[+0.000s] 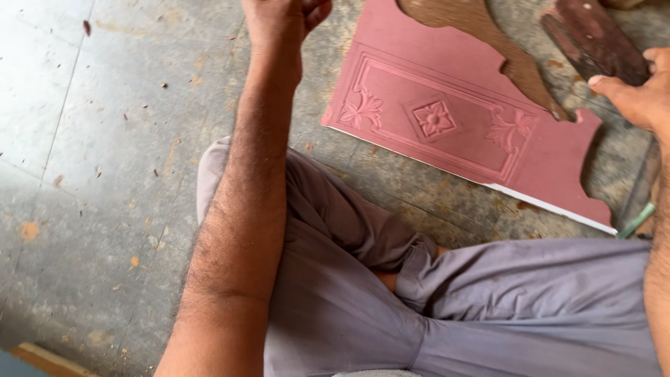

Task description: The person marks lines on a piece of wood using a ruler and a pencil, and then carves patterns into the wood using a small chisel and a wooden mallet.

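the person sits cross-legged on a dusty concrete floor (105,139) in loose grey trousers (488,307). in front of the knees lies a reddish carved board (447,132), flat on the floor, with a raised rectangular frame, a square flower in the middle and a leaf motif at either end. its far edge is cut into curves and its near edge shows a pale core.

the left hand (283,17) is stretched out past the board's left end, at the top edge of the view. the fingers look curled in toward the palm, but the frame cuts the hand off, so i cannot tell whether it has hold of anything. the right hand (638,94) sits at the right edge, just beyond the board's right corner, fingers extended and loosely open, empty as far as shows, its tips close to a dark worn slab of wood (593,38) lying on the floor. a brown curved wooden offcut (488,35) lies along the board's cut-out far edge. a thin pale green stick (636,220), perhaps a pencil, pokes in near the right knee.

risks, as i judge them: the board rests unclamped on gritty floor, so a push from either hand could slide it and scuff the carved face. the thin pointed corners by the right hand look easy to chip if knocked against the dark slab.
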